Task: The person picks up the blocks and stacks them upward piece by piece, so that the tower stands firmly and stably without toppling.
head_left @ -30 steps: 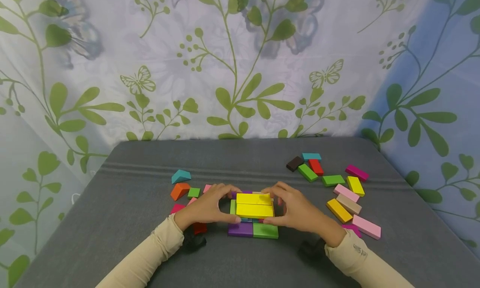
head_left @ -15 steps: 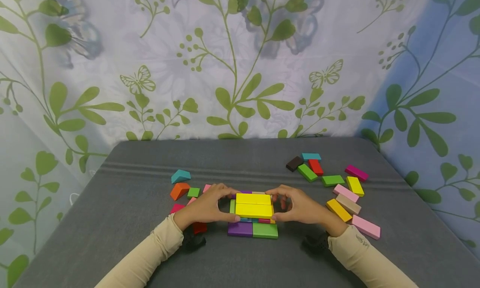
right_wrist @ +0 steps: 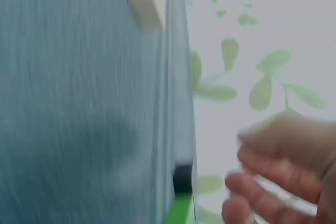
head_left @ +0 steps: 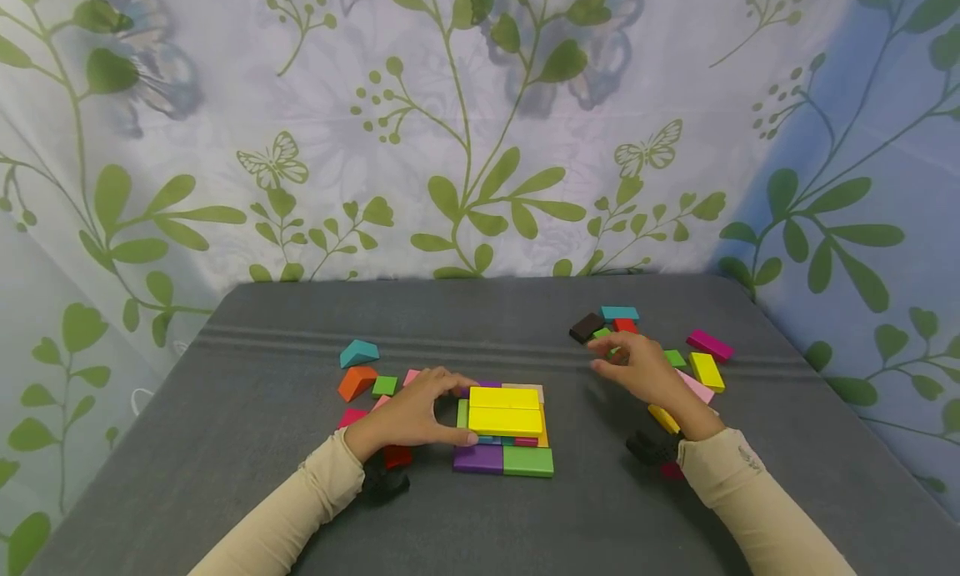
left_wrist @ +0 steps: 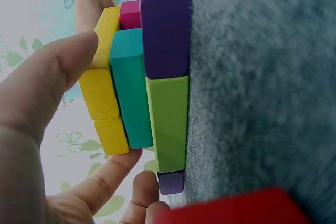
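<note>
Fingers (left_wrist: pixel 73 61) of left hand (head_left: pixel 415 411) pinching yellow blocks (head_left: pixel 505 423), right hand (head_left: pixel 648 374) loosely curled, near brown block (head_left: pixel 587 328)

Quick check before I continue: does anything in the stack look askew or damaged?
Nothing stands out. The two yellow blocks lie flat, side by side, on top of the stack, and no visible block looks damaged. The left hand hides part of one side.

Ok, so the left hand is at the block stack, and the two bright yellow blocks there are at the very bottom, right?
Not quite: the two bright yellow blocks are at the very top of the block stack, not the bottom. The head view shows this. The left hand is at the stack, just as you said.
</note>
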`<state>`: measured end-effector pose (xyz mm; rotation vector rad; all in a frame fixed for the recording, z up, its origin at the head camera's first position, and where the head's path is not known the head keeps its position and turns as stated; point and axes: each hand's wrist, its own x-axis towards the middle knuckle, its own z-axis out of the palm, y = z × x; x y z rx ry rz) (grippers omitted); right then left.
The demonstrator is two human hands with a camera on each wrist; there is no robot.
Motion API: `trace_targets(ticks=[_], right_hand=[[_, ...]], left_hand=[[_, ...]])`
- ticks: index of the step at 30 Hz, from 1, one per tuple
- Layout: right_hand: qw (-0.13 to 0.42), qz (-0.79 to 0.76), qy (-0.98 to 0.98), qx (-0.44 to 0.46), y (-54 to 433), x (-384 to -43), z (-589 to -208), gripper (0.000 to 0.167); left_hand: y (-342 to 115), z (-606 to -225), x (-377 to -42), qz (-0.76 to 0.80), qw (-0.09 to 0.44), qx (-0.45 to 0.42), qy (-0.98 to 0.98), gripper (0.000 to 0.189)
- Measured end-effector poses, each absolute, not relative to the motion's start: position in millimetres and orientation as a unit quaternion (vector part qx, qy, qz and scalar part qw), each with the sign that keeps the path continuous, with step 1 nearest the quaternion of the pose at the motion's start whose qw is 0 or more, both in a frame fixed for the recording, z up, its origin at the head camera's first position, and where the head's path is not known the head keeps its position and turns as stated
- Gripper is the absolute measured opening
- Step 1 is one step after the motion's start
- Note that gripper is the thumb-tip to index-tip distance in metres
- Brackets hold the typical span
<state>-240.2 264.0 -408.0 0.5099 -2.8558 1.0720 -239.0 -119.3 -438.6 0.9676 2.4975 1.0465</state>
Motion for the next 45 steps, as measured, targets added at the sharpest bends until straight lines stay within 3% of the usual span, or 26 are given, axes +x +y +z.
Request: trace_targets(ticks=[4, 10, 16, 27, 31, 35, 41, 45], right_hand=[[0.057, 0.276, -0.954, 0.104, 280, -249, -409, 0.030], [0.039, 0.220, -0.974, 0.046, 290, -257, -420, 0.046], [0.025, 0.195, -0.980, 0.034, 288, -258, -420, 0.051], [-0.184, 0.311, -0.910, 0.202, 279, -253, -409, 0.077], [-0.221, 0.349, -0.884, 0.219, 276, -250, -406, 0.078], [-0.196, 0.349, -0.886, 0.232, 272, -249, -409, 0.071], [-0.103, 0.326, -0.908, 0.244, 260, -249, -414, 0.066], [-0.072, 0.360, -0.894, 0.257, 242, -240, -410, 0.064]], left_hand=[[-120, -439, -239, 0.358, 0.131, 0.330, 0.863, 0.075], [-120, -440, -238, 0.359, 0.131, 0.332, 0.863, 0.075], [-119, -440, -238, 0.366, 0.124, 0.338, 0.858, 0.074], [-120, -440, -238, 0.373, 0.120, 0.348, 0.852, 0.068], [-119, -440, -238, 0.376, 0.121, 0.346, 0.851, 0.067], [-119, -440, -238, 0.378, 0.122, 0.345, 0.850, 0.067], [-119, -441, -240, 0.375, 0.124, 0.343, 0.852, 0.068], [-119, -441, -240, 0.376, 0.125, 0.344, 0.851, 0.068]])
